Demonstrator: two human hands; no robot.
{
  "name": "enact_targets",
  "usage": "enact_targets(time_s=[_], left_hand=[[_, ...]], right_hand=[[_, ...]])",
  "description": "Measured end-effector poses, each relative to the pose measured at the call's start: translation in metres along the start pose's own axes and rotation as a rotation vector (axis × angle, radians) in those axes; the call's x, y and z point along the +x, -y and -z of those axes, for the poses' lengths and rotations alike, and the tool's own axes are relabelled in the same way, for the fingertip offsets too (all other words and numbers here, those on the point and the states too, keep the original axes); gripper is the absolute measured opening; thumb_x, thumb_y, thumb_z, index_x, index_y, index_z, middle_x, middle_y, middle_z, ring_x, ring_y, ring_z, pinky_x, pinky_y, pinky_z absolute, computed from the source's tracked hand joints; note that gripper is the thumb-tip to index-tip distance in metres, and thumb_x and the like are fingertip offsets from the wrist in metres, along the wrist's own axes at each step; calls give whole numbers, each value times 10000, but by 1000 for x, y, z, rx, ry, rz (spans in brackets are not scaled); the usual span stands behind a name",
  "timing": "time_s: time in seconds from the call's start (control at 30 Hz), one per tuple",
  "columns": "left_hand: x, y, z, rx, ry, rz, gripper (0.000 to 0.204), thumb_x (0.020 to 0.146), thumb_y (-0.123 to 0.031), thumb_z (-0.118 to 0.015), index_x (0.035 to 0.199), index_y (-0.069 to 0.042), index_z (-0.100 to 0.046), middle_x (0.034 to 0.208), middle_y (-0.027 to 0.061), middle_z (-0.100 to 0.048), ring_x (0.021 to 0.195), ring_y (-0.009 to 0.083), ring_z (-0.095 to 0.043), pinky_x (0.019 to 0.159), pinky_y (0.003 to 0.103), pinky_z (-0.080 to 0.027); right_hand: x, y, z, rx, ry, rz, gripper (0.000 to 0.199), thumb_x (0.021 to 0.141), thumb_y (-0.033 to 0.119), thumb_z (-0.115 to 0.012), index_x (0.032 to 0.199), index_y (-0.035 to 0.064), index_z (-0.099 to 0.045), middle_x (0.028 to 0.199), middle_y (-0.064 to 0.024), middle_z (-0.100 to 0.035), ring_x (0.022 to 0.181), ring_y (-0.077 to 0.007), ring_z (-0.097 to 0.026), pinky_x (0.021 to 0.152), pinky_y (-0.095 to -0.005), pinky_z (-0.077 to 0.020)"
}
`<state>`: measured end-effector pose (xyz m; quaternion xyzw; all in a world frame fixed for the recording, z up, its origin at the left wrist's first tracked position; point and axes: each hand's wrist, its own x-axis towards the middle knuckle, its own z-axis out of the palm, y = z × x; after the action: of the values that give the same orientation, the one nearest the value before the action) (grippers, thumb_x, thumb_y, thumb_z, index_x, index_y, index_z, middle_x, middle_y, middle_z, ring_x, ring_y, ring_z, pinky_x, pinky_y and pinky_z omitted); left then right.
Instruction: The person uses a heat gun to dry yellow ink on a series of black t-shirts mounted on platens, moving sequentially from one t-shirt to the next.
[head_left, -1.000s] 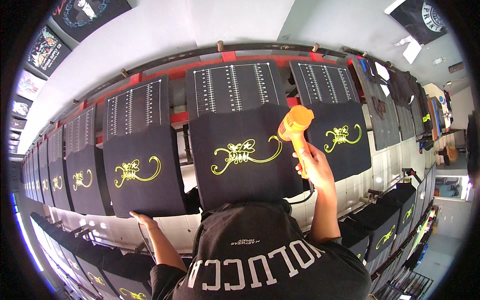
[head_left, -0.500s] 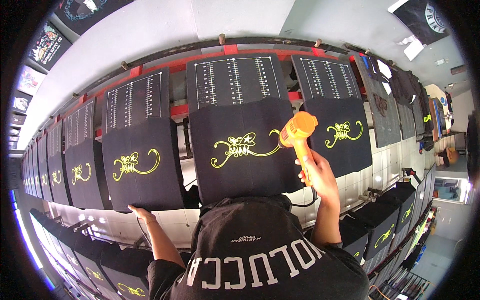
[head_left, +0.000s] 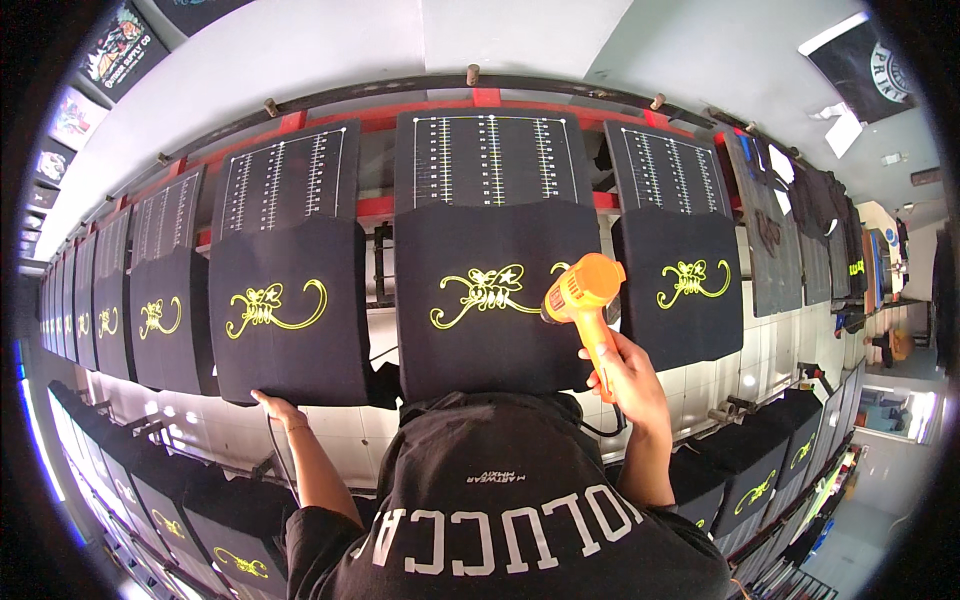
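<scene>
An orange heat gun [head_left: 592, 290] is in my right hand [head_left: 632, 380], with my fingers closed round its handle. Its nozzle points left and down over the yellow insect-like print [head_left: 485, 292] on the black shirt [head_left: 490, 350] in front of me, covering the print's right end. A dark cord loops below the handle. My left hand [head_left: 280, 408] touches the front edge of the neighbouring black shirt [head_left: 290, 365], which bears the same print. A thin dark cord [head_left: 277, 450] hangs from its fingers, which are partly hidden.
Several shirt boards with white ruled scales [head_left: 490, 160] stand in a row on a red and black rail frame [head_left: 375, 207]. Another printed shirt [head_left: 680, 290] lies to the right. Behind me runs a second row of printed shirts [head_left: 215, 525]. Prints hang on the far-left wall.
The heat gun has shifted slightly left and down along the print, its nozzle tilting more to the left. My left hand stays at the shirt's edge. The view has shifted a little.
</scene>
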<state>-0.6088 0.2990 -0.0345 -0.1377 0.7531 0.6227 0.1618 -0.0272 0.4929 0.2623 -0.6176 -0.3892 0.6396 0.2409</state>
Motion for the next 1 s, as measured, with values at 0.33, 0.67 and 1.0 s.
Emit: enact_targets(time_s=[0.33,0.67,1.0], left_hand=[[-29,-15,-15,-2,-73,49,916,938,-680,-379,1466,66,-328,1505,178,-383,1318,325,-438,1144,419,-294],[-14,-6,-9,-79,34,-33,872,977,-632,-354,1471,85,-294,1508,187,-369,1328,319,-426,1141,406,-296],[-20,-5,-15,-58,-2,-15,890,964,-654,-360,1443,95,-347,1461,189,-437,1276,303,-490,1108,397,-358]], right_hand=[[12,12,-29,-63,84,-20,451,1016,287,-511,1385,32,-470,991,-47,-618,667,-70,-575,551,-218,-493],[41,18,-48,-70,140,33,428,1007,260,-524,1358,18,-489,1001,-55,-638,650,-78,-569,564,-222,-493],[41,25,-36,-98,82,35,397,1003,256,-527,1313,10,-509,961,-51,-632,640,-82,-564,560,-233,-495]])
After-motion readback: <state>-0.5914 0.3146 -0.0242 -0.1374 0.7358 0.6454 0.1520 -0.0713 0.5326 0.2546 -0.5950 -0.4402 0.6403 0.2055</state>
